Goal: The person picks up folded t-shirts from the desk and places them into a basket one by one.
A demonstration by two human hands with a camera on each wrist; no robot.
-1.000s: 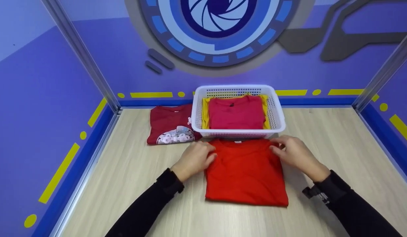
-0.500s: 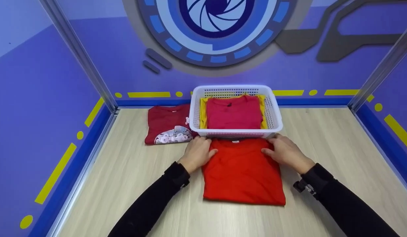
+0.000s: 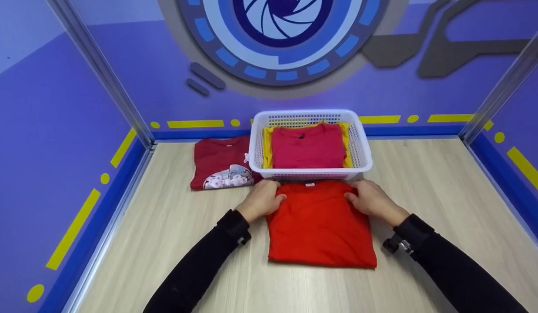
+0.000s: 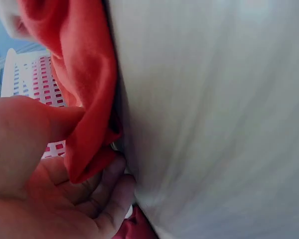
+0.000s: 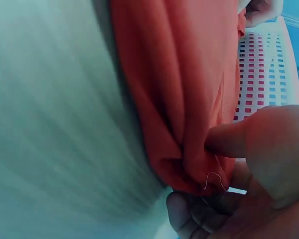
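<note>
Since hands (image 3: 262, 200) closed in, shirt (image 3: 319, 224) pinched

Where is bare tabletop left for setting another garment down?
Right of the white basket and orange shirt, bare wood runs to the blue wall. Left front is bare too. Crowded: back left, where the dark red shirt meets the basket, and both hands' grip.

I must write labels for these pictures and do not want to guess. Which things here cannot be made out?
- Yellow garment in the white basket: head view, mostly covered by the pink shirt.
- Dark red shirt: its right edge is behind the basket; the print is too small to read.
- Orange-red shirt: both wrist views are too close; only bunched fabric shows in each grip.
- Left hand and right hand: fingertips tucked under the fabric.
</note>
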